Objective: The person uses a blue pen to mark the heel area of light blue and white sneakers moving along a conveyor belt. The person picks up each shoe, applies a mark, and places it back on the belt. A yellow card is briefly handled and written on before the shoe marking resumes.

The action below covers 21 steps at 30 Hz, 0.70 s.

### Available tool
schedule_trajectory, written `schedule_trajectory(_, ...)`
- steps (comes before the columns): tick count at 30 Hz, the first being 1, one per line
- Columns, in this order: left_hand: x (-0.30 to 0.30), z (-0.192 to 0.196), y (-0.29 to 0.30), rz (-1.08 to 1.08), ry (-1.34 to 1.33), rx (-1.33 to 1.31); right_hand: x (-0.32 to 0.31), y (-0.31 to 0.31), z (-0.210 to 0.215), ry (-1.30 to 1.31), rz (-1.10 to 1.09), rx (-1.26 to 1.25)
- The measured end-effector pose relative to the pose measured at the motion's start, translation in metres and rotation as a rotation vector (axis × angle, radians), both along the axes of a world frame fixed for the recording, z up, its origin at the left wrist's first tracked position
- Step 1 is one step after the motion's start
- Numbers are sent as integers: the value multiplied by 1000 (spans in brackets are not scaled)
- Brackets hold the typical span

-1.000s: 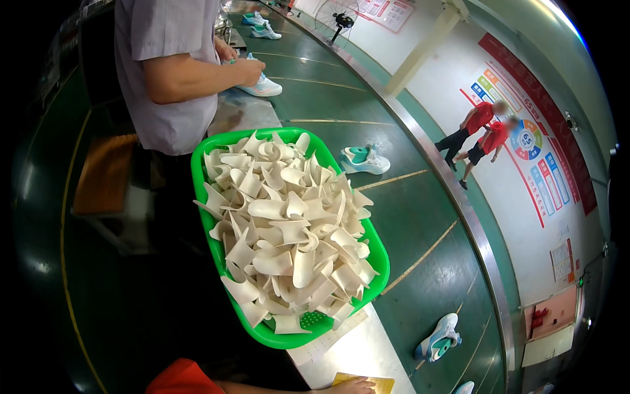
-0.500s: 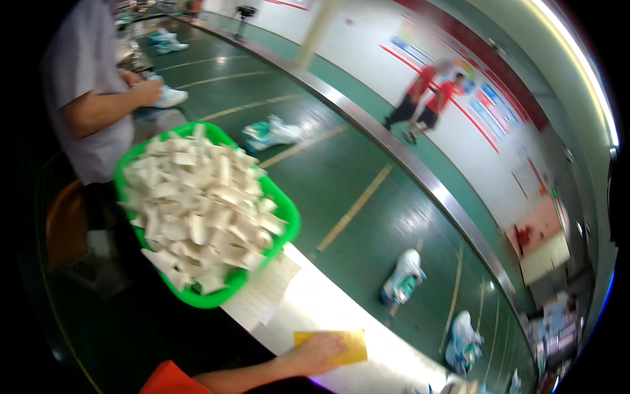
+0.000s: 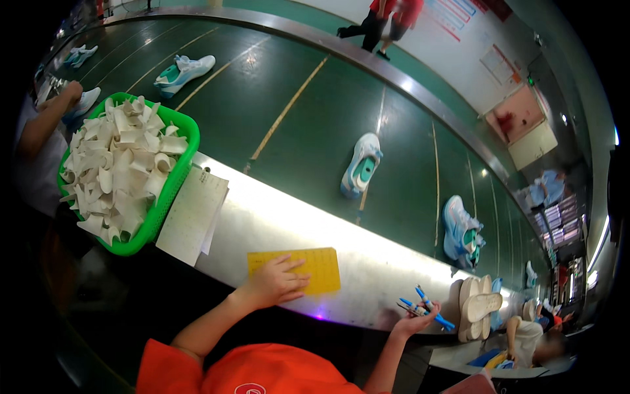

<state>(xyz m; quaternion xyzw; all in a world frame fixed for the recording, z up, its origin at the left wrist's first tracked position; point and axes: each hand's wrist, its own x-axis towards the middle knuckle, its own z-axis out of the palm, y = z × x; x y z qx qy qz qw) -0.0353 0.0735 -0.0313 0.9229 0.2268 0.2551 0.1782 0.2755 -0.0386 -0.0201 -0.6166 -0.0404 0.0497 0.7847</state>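
Note:
My left hand lies flat on a yellow card, its fingers spread on the metal ledge. The card is ruled with faint lines and partly covered by the hand. Farther right, my right hand is closed around several blue pens, which point in different directions above the ledge edge. Just beyond that hand, pale shoe soles stand stacked on the ledge. To the left of the card, a sheaf of paper sheets rests next to a green basket.
White curled pieces heap the basket. Beyond the metal ledge runs a green conveyor belt carrying light blue shoes. A co-worker's arm is at far left, holding a shoe; another person sits at right.
The view has swung right, so the basket now sits farther left. My right hand with the pens has come into view. My left hand stays on the yellow card.

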Motion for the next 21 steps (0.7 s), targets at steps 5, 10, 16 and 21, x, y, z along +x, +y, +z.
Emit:
schedule_trajectory(5,1,-3,-6,-15,-3,79,-48,-9,11,149,662,86)
schedule_trajectory(10,-3,6,4,-65,-49,-90,-58,3,8,261,785,54)
schedule_trajectory(16,29,51,26,102,-126,-216,-34,9,-8,262,660,66)
schedule_trajectory(21,150,44,137,415,-383,-444,-20,-8,-20,236,586,119)
